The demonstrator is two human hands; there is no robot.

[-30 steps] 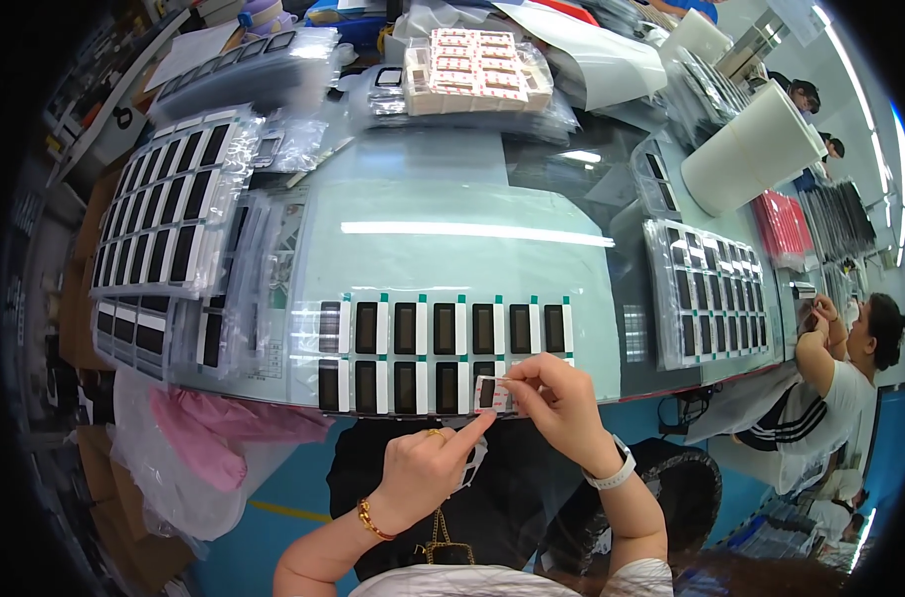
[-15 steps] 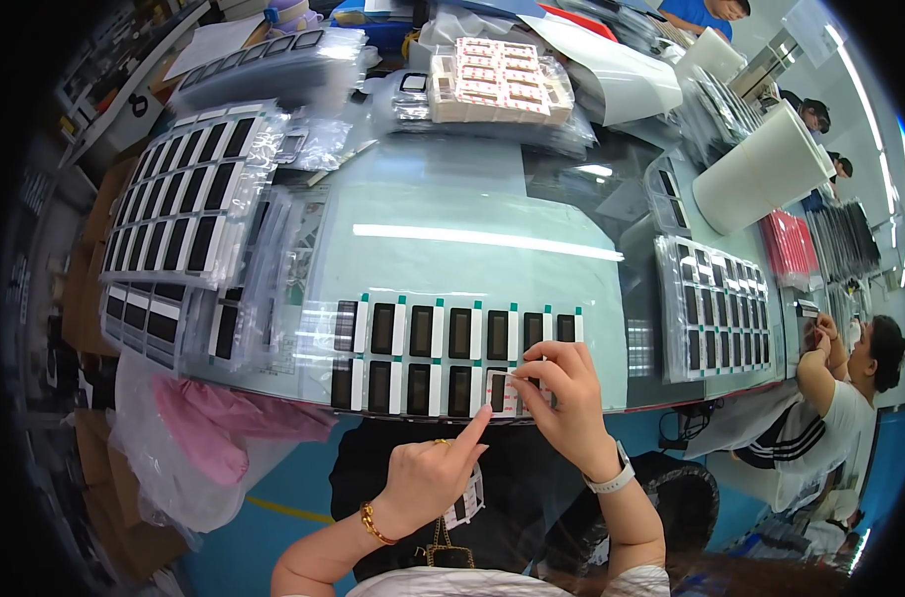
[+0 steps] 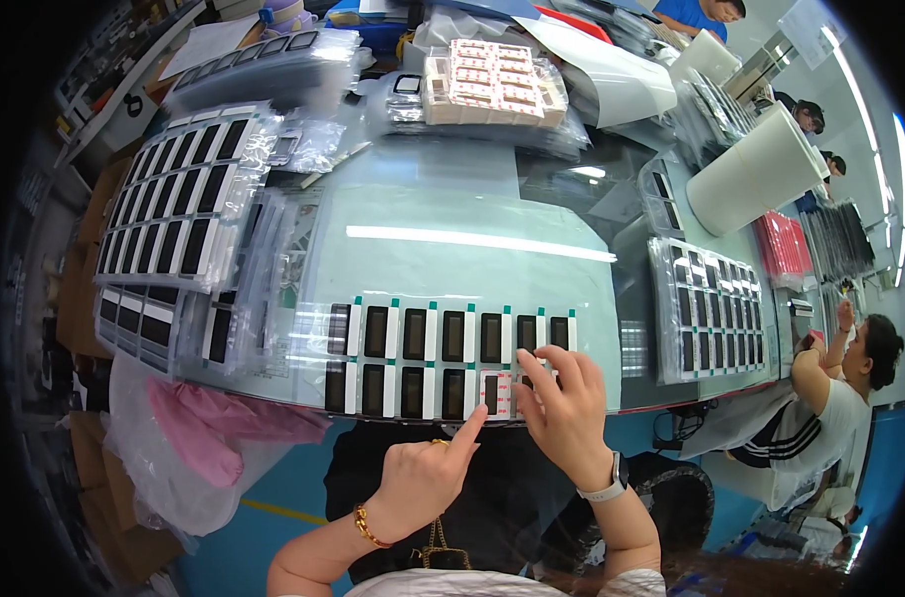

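Observation:
Two rows of dark rectangular display panels (image 3: 414,334) with white strips and green tabs lie along the table's near edge. A white adhesive frame with red print (image 3: 502,395) lies around one panel in the near row. My left hand (image 3: 425,481) touches this frame's lower left corner with its straight index fingertip. Its other fingers are curled under, and what they may hold is hidden. Just right of the frame, my right hand (image 3: 567,410) rests over the neighbouring panels, fingers apart and nothing visible in them. It partly covers the right end of both rows.
Plastic-wrapped panel sheets are stacked at left (image 3: 174,199) and right (image 3: 709,310). A pile of red-printed adhesive sheets (image 3: 495,80) stands at the back. A white roll (image 3: 756,169) stands back right. A co-worker (image 3: 835,373) sits at the right.
My right hand has opened from a pinch at the frame and moved slightly right. My left fingertip stays on the frame. A small white-edged sheet below my left hand no longer shows.

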